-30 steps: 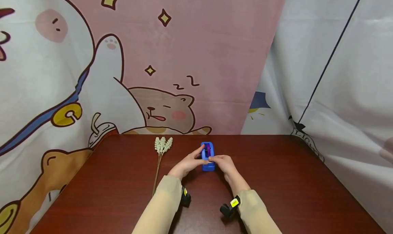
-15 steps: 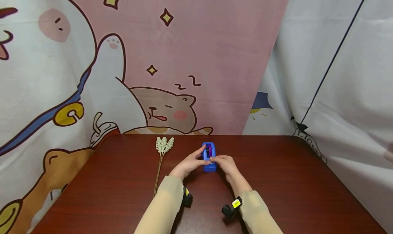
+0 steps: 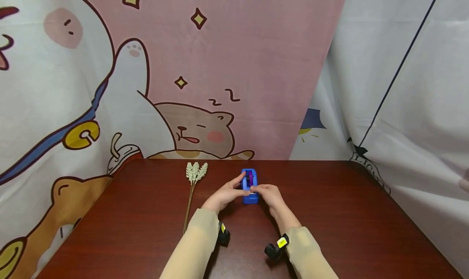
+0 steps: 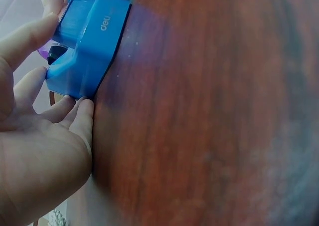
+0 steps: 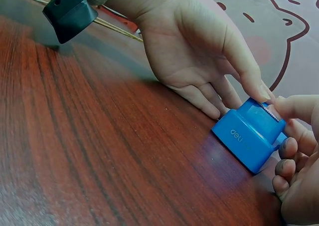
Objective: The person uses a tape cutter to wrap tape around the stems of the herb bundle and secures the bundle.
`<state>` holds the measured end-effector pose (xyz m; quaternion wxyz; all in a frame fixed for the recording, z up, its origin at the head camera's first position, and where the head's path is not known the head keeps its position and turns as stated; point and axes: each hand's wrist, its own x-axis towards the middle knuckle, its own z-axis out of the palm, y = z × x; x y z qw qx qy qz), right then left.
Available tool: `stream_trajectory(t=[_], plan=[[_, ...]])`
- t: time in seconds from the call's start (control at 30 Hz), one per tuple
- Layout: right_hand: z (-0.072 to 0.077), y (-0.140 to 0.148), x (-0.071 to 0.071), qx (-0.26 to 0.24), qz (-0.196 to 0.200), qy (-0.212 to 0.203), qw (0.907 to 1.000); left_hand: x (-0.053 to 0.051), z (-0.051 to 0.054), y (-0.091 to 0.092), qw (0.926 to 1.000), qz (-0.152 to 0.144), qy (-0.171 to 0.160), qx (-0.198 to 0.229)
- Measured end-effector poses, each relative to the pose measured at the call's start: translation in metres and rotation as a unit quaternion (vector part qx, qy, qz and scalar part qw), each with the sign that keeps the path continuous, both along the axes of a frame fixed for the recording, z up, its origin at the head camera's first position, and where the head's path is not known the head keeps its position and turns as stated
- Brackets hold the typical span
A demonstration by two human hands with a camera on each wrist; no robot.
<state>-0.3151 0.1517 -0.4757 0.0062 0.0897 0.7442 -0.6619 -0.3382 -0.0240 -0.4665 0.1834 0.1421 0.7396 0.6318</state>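
A blue tape dispenser [image 3: 250, 199] with a purple roll [image 3: 250, 177] inside stands on the table. My left hand [image 3: 223, 196] holds it from the left, thumb at the serrated cutter [image 5: 271, 112] and other fingers along its side, as the left wrist view shows. From the right, my right hand [image 3: 270, 197] has its thumb at the cutter too, with curled fingers against the dispenser's other side in the right wrist view. Both thumbs nearly meet there. Whether a tape end lies between the right fingertips cannot be made out.
Left of the hands lies a bunch of pale dried flower stems [image 3: 196, 173], its lower ends hidden by the left sleeve [image 3: 194, 242]. The dark red-brown table [image 3: 348, 222] ends at a back edge before a cartoon-printed curtain [image 3: 271, 67].
Both hands stay at the tape dispenser with almost no visible movement. The whole head view has shifted slightly.
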Motion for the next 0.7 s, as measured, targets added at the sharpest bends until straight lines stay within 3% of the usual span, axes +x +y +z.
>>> stream_trajectory(t=[0.7], plan=[[0.0007, 0.0004, 0.0004, 0.005, -0.009, 0.003, 0.9999, -0.0002, -0.0007, 0.0008, 1.0000, -0.003, -0.004, 0.001]])
